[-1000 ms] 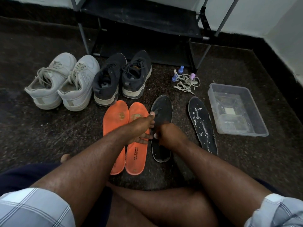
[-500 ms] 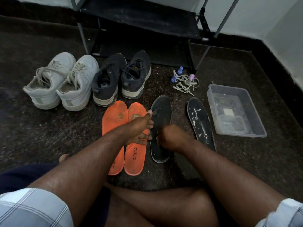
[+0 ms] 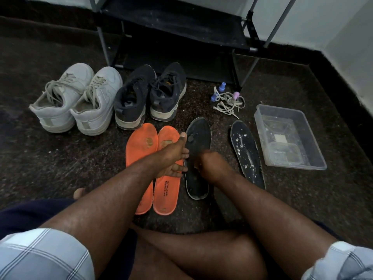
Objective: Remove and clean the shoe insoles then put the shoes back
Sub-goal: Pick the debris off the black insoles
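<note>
Head view, step in hand: cleaning the near black insole (image 3: 196, 158), which lies flat on the dark floor (image 3: 60, 158) between the orange pair and the second black insole.
Left hand (image 3: 173, 156): reaches across the right orange insole (image 3: 166, 178), fingers spread and fairly straight along the black insole's left edge with the thumb up near its toe; it seems to steady the insole rather than clasp it.
Right hand (image 3: 207, 162): over the middle of the same insole with fingers curled under; whether it pinches a cloth, debris or nothing is hidden, so I cannot tell what it has.
Insole surface: a small dark lump sits near the toe, just by the left thumb.
Other insoles: left orange insole (image 3: 141, 158) touches its partner; the far black insole (image 3: 247, 154) is flecked with white bits and lies just beside the clear plastic tub (image 3: 314, 150).
Shoes: white sneakers (image 3: 76, 100) and dark sneakers (image 3: 149, 96) stand in a row before the shoe rack (image 3: 181, 23), none back on it yet.
Loose items: laces (image 3: 228, 102) with small bottles beside them.
Doing it well: likely keep the left palm flat so the thin insole cannot slide or curl, and work toe to heel.
Caution: flicked dirt could land on the orange pair close by.
</note>
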Action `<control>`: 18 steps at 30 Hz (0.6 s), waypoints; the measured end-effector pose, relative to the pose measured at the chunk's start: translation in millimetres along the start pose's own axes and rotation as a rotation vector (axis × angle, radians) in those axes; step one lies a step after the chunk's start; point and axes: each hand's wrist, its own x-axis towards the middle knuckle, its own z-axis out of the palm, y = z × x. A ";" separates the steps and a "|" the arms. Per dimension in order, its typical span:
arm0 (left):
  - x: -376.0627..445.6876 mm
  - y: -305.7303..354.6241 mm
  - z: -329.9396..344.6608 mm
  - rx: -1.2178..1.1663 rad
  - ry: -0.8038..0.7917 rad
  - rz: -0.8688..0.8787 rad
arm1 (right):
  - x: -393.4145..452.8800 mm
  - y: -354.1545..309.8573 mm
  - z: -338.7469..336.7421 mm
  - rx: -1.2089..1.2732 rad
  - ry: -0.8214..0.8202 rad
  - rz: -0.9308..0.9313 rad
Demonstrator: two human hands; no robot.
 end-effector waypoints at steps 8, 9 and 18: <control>0.8 0.2 0.8 -0.017 0.040 0.022 | -2.0 -3.9 2.6 0.037 -0.029 -0.028; -0.3 0.0 1.4 -0.008 0.033 0.022 | -0.5 -2.5 2.5 0.042 -0.008 0.003; -3.7 0.2 2.8 -0.003 0.025 0.011 | -0.7 5.2 2.9 0.124 -0.016 -0.009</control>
